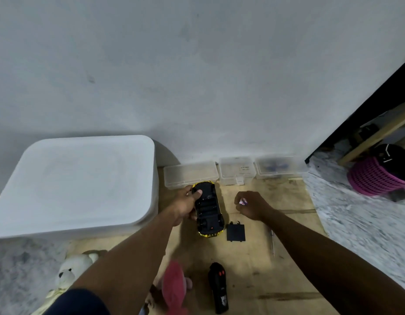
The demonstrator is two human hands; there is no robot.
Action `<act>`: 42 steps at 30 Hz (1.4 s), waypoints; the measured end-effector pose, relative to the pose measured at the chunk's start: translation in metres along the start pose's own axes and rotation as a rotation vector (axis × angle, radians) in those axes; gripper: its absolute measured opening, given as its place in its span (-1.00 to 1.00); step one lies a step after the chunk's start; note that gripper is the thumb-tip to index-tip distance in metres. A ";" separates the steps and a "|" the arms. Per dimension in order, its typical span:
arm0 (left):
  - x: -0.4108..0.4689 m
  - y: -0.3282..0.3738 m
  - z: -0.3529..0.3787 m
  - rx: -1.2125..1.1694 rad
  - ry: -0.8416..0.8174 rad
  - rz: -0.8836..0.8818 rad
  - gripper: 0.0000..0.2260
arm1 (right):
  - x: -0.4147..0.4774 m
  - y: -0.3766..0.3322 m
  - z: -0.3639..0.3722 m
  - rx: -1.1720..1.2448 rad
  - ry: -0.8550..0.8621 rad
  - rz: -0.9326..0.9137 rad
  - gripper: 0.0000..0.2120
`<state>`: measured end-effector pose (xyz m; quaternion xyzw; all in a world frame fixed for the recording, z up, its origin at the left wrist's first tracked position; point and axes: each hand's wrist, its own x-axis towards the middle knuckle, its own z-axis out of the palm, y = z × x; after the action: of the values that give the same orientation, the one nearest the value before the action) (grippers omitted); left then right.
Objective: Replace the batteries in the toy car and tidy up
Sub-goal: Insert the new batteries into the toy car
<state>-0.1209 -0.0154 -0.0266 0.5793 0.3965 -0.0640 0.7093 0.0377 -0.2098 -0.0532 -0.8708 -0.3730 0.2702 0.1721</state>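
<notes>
A yellow toy car [208, 209] lies upside down on the wooden board, its black underside up and its battery bay uncovered. My left hand [185, 204] grips the car's left side, thumb resting on the underside. My right hand [250, 204] hovers to the right of the car, fingers closed on a small pink-and-white object, likely a battery [243, 202]. The black battery cover [236, 231] lies flat just right of the car's near end. A thin screwdriver [272, 243] lies further right, partly under my right forearm.
A black remote control [218, 288] lies near me. Three clear plastic boxes [236, 170] line the wall. A large white lidded bin [76, 185] stands left. Plush toys, white [70, 269] and pink [174, 285], sit near my left arm. A pink basket [374, 178] is at right.
</notes>
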 end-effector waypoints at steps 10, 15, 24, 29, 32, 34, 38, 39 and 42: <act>-0.011 0.055 0.005 -0.019 0.116 0.127 -0.82 | -0.016 -0.061 -0.075 0.731 0.118 0.059 -0.84; -0.014 0.098 0.009 -0.043 0.149 0.206 -0.81 | -0.009 -0.115 -0.108 0.949 0.370 0.029 -0.82; -0.020 0.145 -0.002 -0.066 0.162 0.369 -0.78 | 0.002 -0.164 -0.114 0.665 0.698 0.086 -0.73; -0.025 0.151 -0.005 -0.037 0.167 0.427 -0.78 | 0.004 -0.170 -0.109 0.565 0.709 0.044 -0.71; -0.026 0.152 -0.006 0.007 0.156 0.434 -0.79 | 0.004 -0.172 -0.107 0.493 0.708 0.037 -0.71; -0.027 0.152 -0.007 0.025 0.154 0.438 -0.80 | 0.004 -0.172 -0.106 0.423 0.700 0.025 -0.72; -0.028 0.152 -0.008 0.030 0.161 0.443 -0.79 | 0.004 -0.172 -0.107 0.222 0.702 -0.062 -0.68; -0.028 0.153 -0.008 0.036 0.161 0.442 -0.79 | 0.003 -0.173 -0.108 0.152 0.695 -0.084 -0.66; -0.027 0.153 -0.007 0.031 0.146 0.438 -0.79 | 0.001 -0.173 -0.113 -0.048 0.681 -0.125 -0.64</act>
<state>-0.0586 0.0302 0.1087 0.6653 0.3106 0.1274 0.6668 0.0101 -0.1052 0.1232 -0.8902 -0.3532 -0.0558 0.2822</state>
